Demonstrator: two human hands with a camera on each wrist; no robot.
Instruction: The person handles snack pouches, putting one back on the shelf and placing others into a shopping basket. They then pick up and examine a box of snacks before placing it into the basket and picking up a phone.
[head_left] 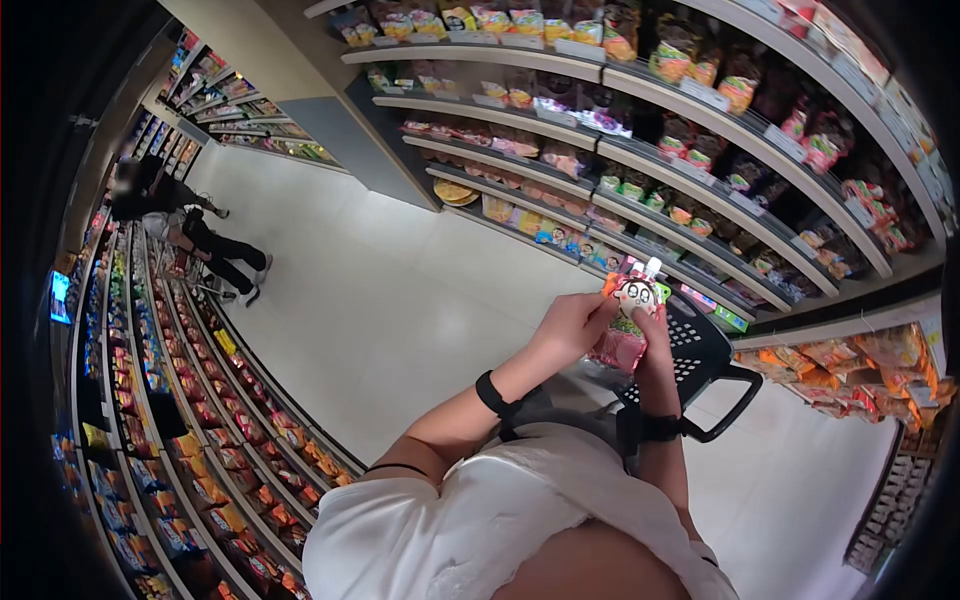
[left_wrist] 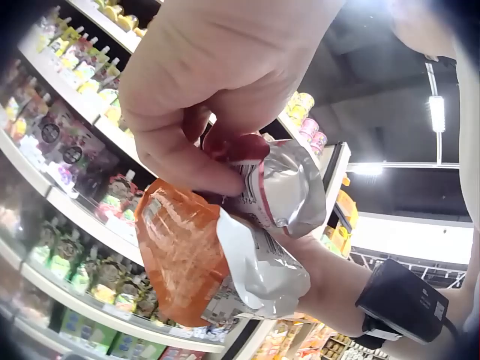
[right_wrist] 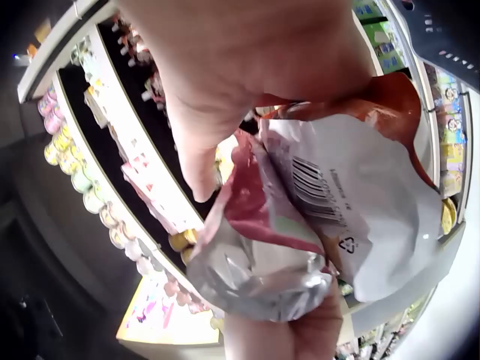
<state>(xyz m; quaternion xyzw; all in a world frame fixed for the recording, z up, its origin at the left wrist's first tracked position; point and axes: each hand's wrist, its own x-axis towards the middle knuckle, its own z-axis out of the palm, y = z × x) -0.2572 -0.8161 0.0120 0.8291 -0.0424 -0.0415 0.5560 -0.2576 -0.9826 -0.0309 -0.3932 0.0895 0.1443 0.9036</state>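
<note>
In the head view my left hand [head_left: 572, 328] and right hand [head_left: 656, 345] meet at chest height around a pink spouted pouch [head_left: 618, 350], with a white cap on top and a round cartoon face on its front. My right thumb presses on that front, and the left fingers pinch the side. The left wrist view shows a second pouch, orange with a white back [left_wrist: 180, 251], held against the silver base of the pink one [left_wrist: 289, 187]. A barcode marks the white-backed pouch [right_wrist: 337, 180] in the right wrist view, where the pink pouch [right_wrist: 259, 199] lies alongside.
A black perforated basket with a handle [head_left: 740, 395] is just beyond my right hand. Shelves [head_left: 560, 125] of pouches curve ahead, and snack shelves [head_left: 190, 420] line the left. Two people [head_left: 195, 225] stand farther down the pale floor [head_left: 330, 260] of the aisle.
</note>
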